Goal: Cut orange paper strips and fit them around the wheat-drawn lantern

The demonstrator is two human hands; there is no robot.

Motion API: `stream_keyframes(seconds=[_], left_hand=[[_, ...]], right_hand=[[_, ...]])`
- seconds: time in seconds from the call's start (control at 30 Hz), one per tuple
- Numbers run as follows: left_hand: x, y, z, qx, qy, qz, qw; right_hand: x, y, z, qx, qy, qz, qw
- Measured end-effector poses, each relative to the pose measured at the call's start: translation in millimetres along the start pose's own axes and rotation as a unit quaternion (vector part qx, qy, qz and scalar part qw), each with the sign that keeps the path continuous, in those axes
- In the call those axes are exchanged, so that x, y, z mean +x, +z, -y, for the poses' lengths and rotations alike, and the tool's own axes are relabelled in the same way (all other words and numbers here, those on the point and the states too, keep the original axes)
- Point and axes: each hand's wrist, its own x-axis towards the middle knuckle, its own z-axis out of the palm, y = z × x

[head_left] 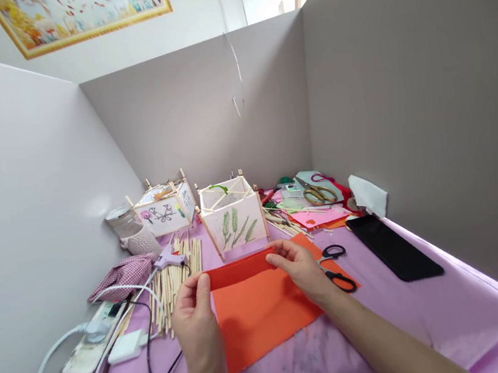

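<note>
My left hand pinches the left end of a red-orange paper strip between thumb and fingers. At its other end my right hand holds the same strip, thumb in front. The strip is stretched level above an orange sheet of paper that lies on the table. Scissors with black handles rest on the orange paper just right of my right hand, their blades partly hidden. Behind the strip stands a box lantern with wooden stick corners and green plant drawings on its white side.
A second stick-framed box stands back left. Wooden sticks, a glue gun, cables and a power strip fill the left. To the right lie a black phone-like slab, gold-handled scissors and pink paper. Grey partitions surround the table.
</note>
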Motion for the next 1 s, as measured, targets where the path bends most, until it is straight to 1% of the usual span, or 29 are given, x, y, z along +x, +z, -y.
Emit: stream_keyframes(seconds=[0.1, 0.2, 0.43, 0.6, 0.7, 0.77, 0.87, 1.0], left_hand=[[-2.7, 0.5, -0.7, 0.006, -0.001, -0.010, 1.000], [-5.8, 0.5, 0.0, 0.002, -0.002, -0.033, 0.999], [-8.6, 0.0, 3.5, -0.003, 0.014, -0.058, 0.998], [-6.0, 0.8, 5.3, -0.039, 0.004, -0.057, 0.998], [-4.9, 1.4, 7.3, -0.062, -0.010, -0.039, 0.997], [-4.1, 1.4, 7.7, -0.056, -0.011, -0.032, 0.998], [-2.3, 0.9, 6.0, -0.051, 0.000, -0.044, 0.998], [-0.8, -0.4, 3.3, -0.072, 0.001, -0.054, 0.996]], right_hand=[[1.1, -0.4, -4.1, 0.010, 0.001, 0.001, 1.000], [1.5, -1.0, -6.8, 0.002, -0.001, 0.002, 1.000], [-1.5, -2.0, -1.8, 0.002, -0.011, -0.003, 1.000], [-4.0, -2.9, -0.3, 0.011, -0.018, 0.005, 1.000], [-2.6, -4.4, 0.4, 0.020, -0.002, 0.007, 1.000], [-1.1, -5.4, 1.0, 0.018, 0.008, 0.011, 1.000], [-0.1, -5.4, 0.7, 0.016, 0.006, 0.020, 1.000], [-0.5, -2.8, -2.5, 0.014, 0.015, 0.039, 0.999]])
